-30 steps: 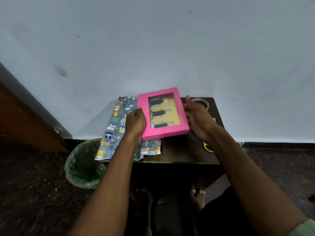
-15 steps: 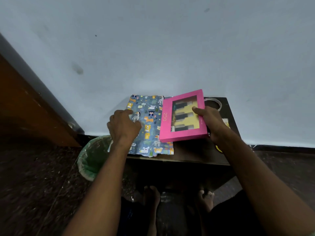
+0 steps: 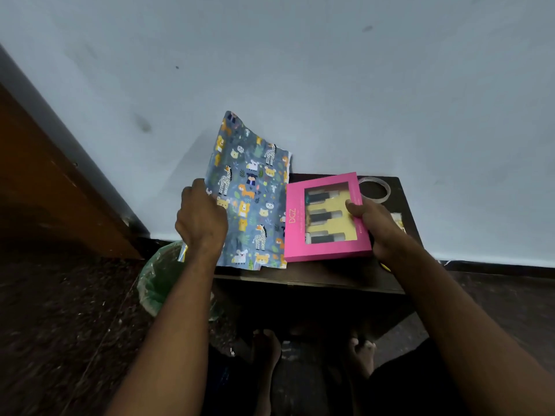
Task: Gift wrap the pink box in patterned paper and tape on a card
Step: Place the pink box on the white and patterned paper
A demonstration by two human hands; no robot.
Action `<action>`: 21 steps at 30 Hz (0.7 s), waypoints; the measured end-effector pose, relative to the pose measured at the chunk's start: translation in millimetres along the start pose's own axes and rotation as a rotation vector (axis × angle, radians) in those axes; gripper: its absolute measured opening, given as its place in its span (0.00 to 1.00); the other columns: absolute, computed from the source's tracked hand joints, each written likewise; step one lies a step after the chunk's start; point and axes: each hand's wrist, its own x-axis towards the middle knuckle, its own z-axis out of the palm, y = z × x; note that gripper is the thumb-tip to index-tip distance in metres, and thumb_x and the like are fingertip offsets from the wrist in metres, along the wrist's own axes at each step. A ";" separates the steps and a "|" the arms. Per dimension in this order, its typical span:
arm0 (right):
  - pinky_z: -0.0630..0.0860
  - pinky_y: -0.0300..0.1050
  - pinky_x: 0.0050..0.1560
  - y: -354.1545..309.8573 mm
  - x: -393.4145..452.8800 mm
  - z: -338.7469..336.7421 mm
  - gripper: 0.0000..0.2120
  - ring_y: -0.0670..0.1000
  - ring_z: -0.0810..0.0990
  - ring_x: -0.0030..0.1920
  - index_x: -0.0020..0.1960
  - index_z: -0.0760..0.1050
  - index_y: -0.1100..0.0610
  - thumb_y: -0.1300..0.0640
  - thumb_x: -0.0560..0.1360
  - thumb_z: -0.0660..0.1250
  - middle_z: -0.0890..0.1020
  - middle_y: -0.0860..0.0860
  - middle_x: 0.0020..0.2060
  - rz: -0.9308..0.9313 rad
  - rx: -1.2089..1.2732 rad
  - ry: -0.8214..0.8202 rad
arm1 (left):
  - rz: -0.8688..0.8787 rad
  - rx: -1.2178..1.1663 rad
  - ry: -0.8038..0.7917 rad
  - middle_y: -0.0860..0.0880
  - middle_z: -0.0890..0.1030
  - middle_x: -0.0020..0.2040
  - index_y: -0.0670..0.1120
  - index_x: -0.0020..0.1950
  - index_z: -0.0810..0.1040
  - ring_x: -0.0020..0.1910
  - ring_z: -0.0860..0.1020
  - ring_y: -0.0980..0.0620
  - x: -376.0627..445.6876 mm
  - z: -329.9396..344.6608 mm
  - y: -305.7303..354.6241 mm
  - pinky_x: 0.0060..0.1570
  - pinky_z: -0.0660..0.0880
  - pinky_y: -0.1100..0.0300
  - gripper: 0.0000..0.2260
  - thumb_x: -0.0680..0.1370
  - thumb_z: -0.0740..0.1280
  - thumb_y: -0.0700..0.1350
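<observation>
The pink box (image 3: 322, 250) has a clear window showing three dark bottles on yellow. It is tilted above the small dark table (image 3: 315, 274). My right hand (image 3: 375, 226) grips its right edge, thumb on the window. The blue animal-patterned paper (image 3: 249, 199) stands partly lifted to the left of the box, its far end raised against the wall. My left hand (image 3: 201, 220) grips the paper's left edge. A pale card-like thing (image 3: 398, 220) peeks out behind my right hand.
A clear tape roll (image 3: 375, 189) lies at the table's back right corner. A green-lined waste bin (image 3: 159, 280) stands on the floor left of the table. A brown wooden panel (image 3: 45, 181) leans at the left. My bare feet are under the table.
My left hand let go of the box, took the paper's left edge and lifted the sheet up. My right hand carried the box to the right, off the paper.
</observation>
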 end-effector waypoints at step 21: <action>0.85 0.56 0.42 -3.2 -0.6 1.2 0.17 0.60 0.88 0.49 0.71 0.76 0.58 0.54 0.85 0.61 0.87 0.58 0.57 0.101 0.438 -0.011 | -0.152 -0.530 -0.655 0.45 0.81 0.38 0.39 0.59 0.79 0.23 0.75 0.57 -21.7 39.9 17.6 0.27 0.73 0.61 0.08 0.84 0.70 0.43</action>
